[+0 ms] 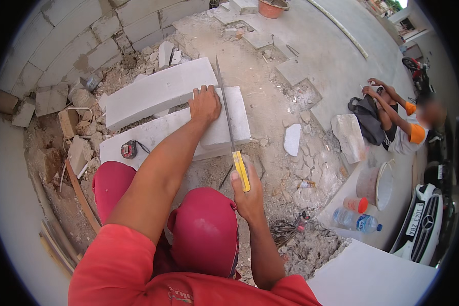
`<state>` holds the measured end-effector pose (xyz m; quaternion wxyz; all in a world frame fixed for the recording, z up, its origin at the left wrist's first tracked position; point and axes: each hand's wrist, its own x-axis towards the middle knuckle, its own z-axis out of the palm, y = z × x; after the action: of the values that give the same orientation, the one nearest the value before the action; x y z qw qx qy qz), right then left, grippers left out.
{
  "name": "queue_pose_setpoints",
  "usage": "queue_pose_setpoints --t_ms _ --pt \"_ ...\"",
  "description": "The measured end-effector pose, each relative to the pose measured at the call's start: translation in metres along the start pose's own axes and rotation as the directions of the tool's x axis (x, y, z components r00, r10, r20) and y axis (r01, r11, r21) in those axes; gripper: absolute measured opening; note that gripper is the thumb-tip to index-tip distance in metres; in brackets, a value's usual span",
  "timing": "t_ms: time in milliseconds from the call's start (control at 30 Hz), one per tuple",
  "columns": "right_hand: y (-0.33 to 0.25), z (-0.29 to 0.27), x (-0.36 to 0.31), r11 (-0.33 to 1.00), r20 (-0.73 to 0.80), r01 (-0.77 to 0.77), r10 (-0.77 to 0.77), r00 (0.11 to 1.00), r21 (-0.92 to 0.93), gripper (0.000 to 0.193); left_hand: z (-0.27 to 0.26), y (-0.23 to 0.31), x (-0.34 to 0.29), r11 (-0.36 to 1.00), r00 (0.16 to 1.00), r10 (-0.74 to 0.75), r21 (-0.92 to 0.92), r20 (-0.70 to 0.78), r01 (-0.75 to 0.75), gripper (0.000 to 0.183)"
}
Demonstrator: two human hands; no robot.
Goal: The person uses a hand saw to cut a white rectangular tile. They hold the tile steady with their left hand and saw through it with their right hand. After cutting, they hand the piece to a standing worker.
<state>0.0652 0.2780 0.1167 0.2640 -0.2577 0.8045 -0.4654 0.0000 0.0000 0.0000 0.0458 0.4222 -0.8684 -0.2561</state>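
Note:
My right hand (248,191) is wrapped around the yellow handle of a hand saw (226,110). The saw's long, thin blade points away from me and crosses the right part of a white lightweight block (163,131). On that same block, just left of the blade, rests my left hand (205,106), its fingers curled at the far edge. A second white block (160,91) lies behind it, nearly parallel, with a narrow gap between. A red and black tape measure (129,149) sits on the nearer block, left of my left forearm.
Rubble (81,148) and broken pieces lie along the block wall (76,43) at left. A white offcut (291,139) lies right of the saw. Farther right are a seated person (405,120), a bucket (370,184), a water bottle (356,220) and a car front (422,224).

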Motion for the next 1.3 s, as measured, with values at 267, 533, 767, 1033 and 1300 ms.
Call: queue_pose_setpoints --t_ms 267,533,767,1033,1300 --pt "0.024 -0.030 -0.136 0.995 -0.035 0.084 -0.085 0.996 -0.044 0.046 0.001 -0.011 -0.009 0.999 0.992 0.044 -0.017 -0.116 -0.047 0.033" --pt "0.019 -0.021 -0.017 0.999 -0.048 -0.009 0.008 0.999 -0.031 0.026 -0.004 -0.003 -0.001 0.999 0.995 -0.006 0.037 -0.097 0.010 0.032" --pt "0.028 -0.047 -0.143 0.994 -0.077 0.093 -0.097 0.992 -0.057 0.037 -0.006 -0.001 -0.003 0.999 0.993 -0.022 0.041 -0.118 0.028 0.030" --pt "0.001 -0.007 0.002 0.994 -0.061 0.089 -0.092 0.994 -0.057 0.017 0.000 -0.004 0.000 1.000 0.991 0.001 0.017 -0.135 0.001 0.029" --pt "0.017 -0.044 -0.109 0.994 -0.032 0.051 -0.054 0.998 -0.093 0.026 0.000 -0.007 -0.001 0.999 0.987 0.032 0.048 -0.160 -0.024 0.030"
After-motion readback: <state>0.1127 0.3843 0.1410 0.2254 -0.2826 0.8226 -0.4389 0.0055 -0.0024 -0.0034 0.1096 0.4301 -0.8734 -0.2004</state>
